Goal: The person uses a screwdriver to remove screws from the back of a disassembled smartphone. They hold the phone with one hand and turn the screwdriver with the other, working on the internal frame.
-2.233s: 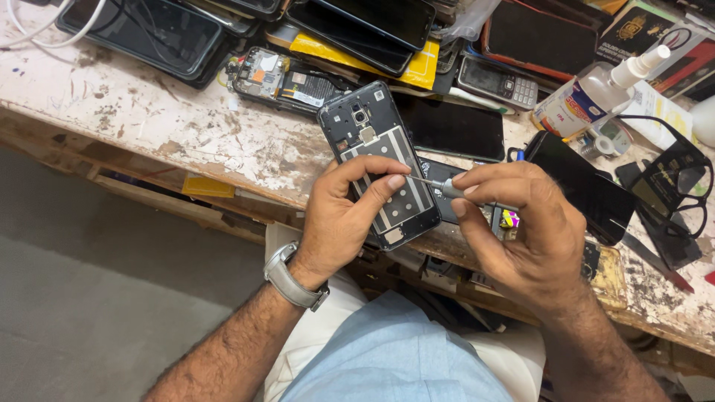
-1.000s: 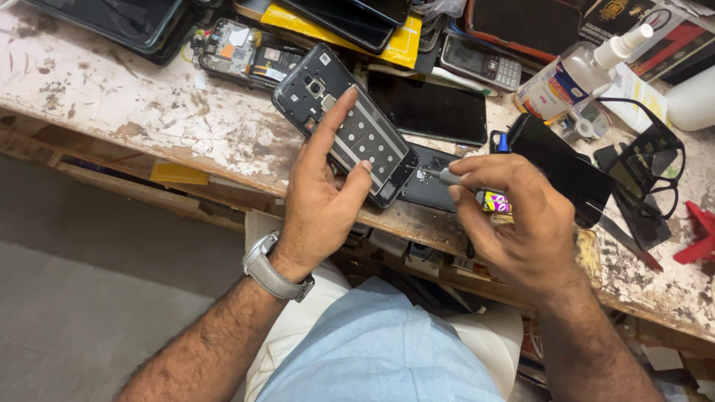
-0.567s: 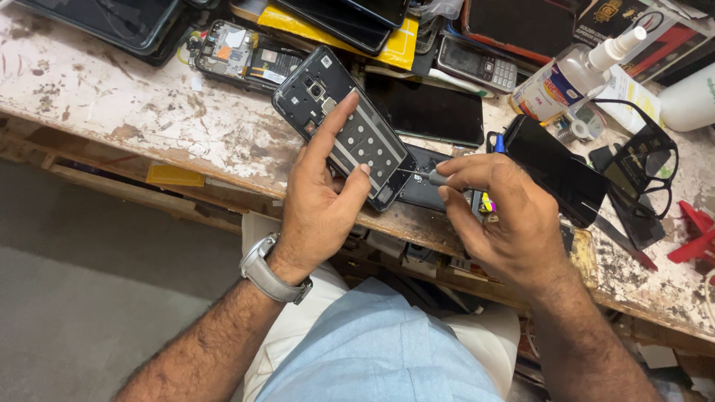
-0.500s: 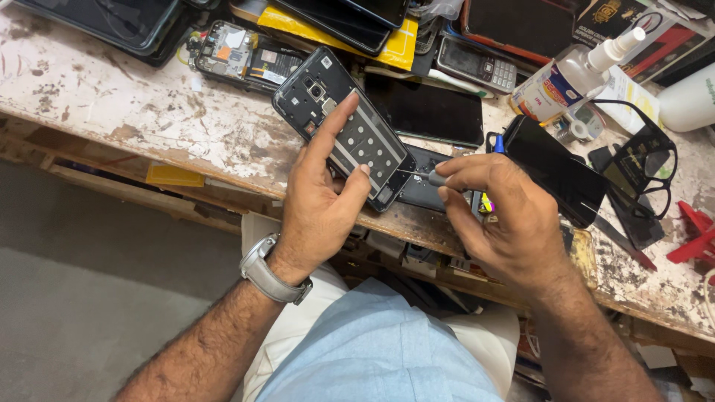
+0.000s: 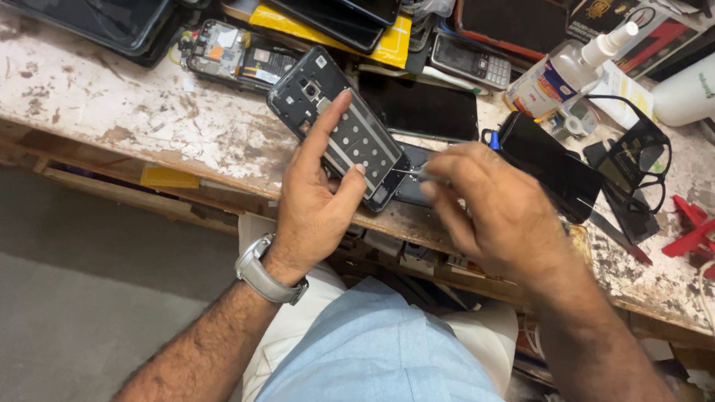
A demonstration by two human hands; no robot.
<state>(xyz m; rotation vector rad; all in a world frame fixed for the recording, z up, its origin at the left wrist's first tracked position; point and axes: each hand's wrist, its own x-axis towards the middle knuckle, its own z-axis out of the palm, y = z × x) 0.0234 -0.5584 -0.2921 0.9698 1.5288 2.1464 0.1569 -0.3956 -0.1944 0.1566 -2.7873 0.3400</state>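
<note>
My left hand grips an opened dark phone frame, back side up and tilted, with the index finger laid along its middle and the thumb on its lower edge. My right hand pinches a thin screwdriver whose metal tip touches the frame's lower right edge. The tool's handle is hidden inside the fist. A grey wristwatch sits on my left wrist.
A worn white workbench carries several phones and screens: a black phone, another black phone, a keypad phone, a bare circuit-board phone. A nozzle bottle, black cables and red tool lie to the right.
The phone frame has been tilted and raised over the bench edge, index finger now along it. My right hand brought the screwdriver tip from beside the frame to its lower edge.
</note>
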